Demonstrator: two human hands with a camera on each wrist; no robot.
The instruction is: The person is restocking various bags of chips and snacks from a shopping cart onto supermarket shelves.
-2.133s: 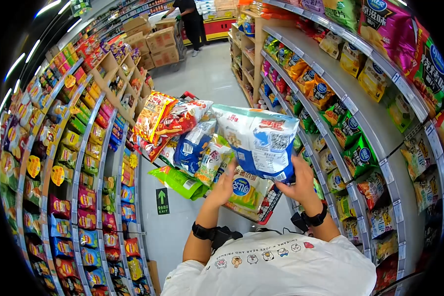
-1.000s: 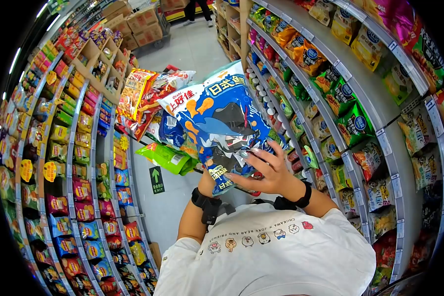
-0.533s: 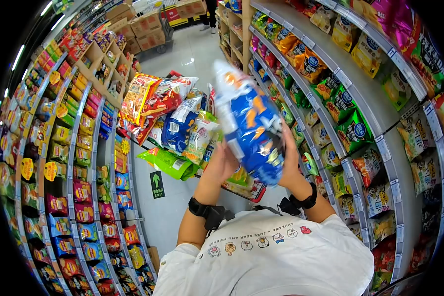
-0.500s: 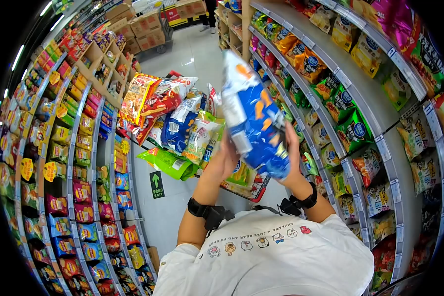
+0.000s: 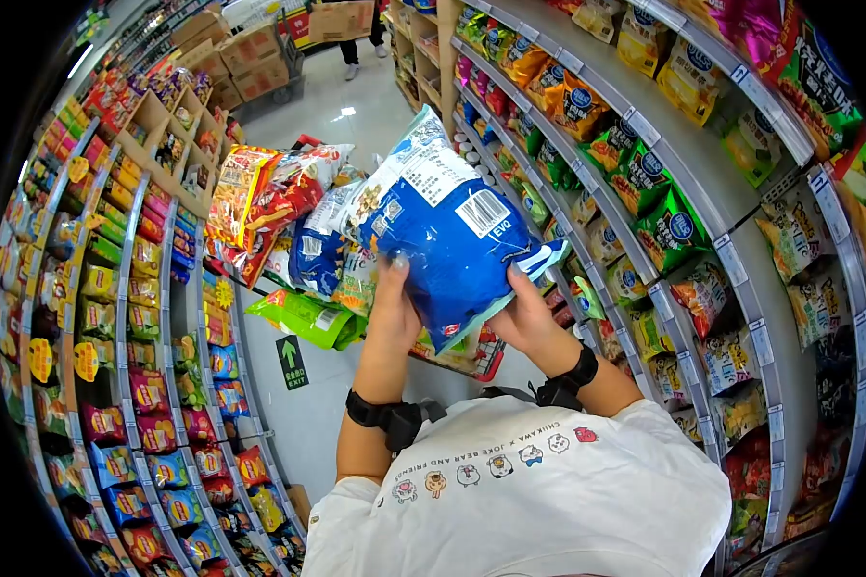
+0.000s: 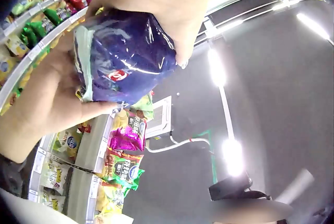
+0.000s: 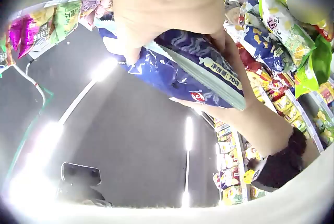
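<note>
A large blue snack bag (image 5: 452,231) is held up in front of the chest, its back with the barcode facing the head camera. The left hand (image 5: 393,306) grips its lower left edge, thumb on the printed face. On the lower right corner the right hand (image 5: 529,313) pinches the bag, thumb on top. Both wrist views show the bag's bottom seam, as on the blue bag (image 6: 130,57) in the left wrist view and the blue bag (image 7: 182,78) in the right wrist view. Most fingers are hidden behind it.
Behind the bag stands a cart (image 5: 493,358) heaped with snack bags, a green bag (image 5: 308,318) hanging at its left. Shelves of snacks line both sides, with a shelf edge (image 5: 659,288) at right. Cartons (image 5: 250,62) and a person's legs (image 5: 350,58) are farther up the aisle.
The bag has turned from its front picture, past a blurred side-on position, to its back face. Both hands still hold it. The view has shifted slightly, and a carton now shows by the distant person.
</note>
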